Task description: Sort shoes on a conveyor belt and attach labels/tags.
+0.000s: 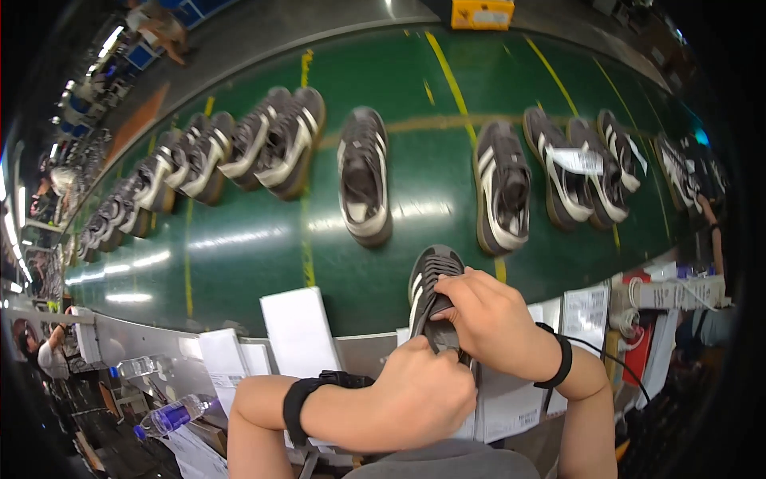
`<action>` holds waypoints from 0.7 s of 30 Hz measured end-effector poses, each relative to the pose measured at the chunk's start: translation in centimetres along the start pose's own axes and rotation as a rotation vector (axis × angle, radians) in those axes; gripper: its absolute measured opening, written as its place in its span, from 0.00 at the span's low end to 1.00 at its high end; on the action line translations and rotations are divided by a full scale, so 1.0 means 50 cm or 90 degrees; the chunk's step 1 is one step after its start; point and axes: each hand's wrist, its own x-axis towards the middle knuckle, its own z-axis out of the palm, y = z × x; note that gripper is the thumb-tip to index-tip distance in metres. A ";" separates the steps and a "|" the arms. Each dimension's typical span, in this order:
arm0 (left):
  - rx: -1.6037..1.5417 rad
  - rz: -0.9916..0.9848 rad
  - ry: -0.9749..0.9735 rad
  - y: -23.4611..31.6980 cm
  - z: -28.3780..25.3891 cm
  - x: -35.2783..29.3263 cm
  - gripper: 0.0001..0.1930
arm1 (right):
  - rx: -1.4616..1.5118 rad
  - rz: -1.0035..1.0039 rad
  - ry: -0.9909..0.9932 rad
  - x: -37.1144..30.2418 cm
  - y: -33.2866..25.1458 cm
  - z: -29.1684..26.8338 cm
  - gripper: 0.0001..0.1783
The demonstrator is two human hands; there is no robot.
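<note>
Close in front of me is a dark grey sneaker (431, 275) with white side stripes, its toe pointing away. My left hand (419, 391) is closed in a fist around its heel end, which it mostly hides. With bent fingers, my right hand (491, 315) pinches the shoe at its tongue and collar. Just beyond, one matching sneaker (364, 176) stands by itself on the green conveyor belt (239, 263). Another dark sneaker (503, 188) stands to its right.
A long row of sneakers (271, 144) runs off to the left, and several tagged shoes (570, 164) stand right. Stacked white papers (295, 323) lie along the near edge beside plastic bottles (175, 413). A yellow box (482, 14) is at the far side. Other people work at both ends.
</note>
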 end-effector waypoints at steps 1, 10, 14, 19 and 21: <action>-0.030 0.004 -0.018 0.007 -0.003 0.003 0.17 | 0.004 0.029 -0.019 0.000 0.002 -0.012 0.14; 0.053 0.182 0.067 -0.023 0.049 0.019 0.16 | 0.629 0.473 -0.138 0.033 0.125 -0.007 0.05; -0.073 -0.005 0.105 0.008 -0.002 0.039 0.14 | 0.150 0.019 -0.050 0.057 0.083 -0.026 0.03; -0.015 0.153 0.440 -0.112 0.036 0.077 0.21 | -0.118 -0.205 0.096 0.143 0.169 -0.047 0.10; 0.078 0.131 0.531 -0.214 0.048 0.095 0.24 | -0.148 -0.108 0.123 0.170 0.234 -0.048 0.08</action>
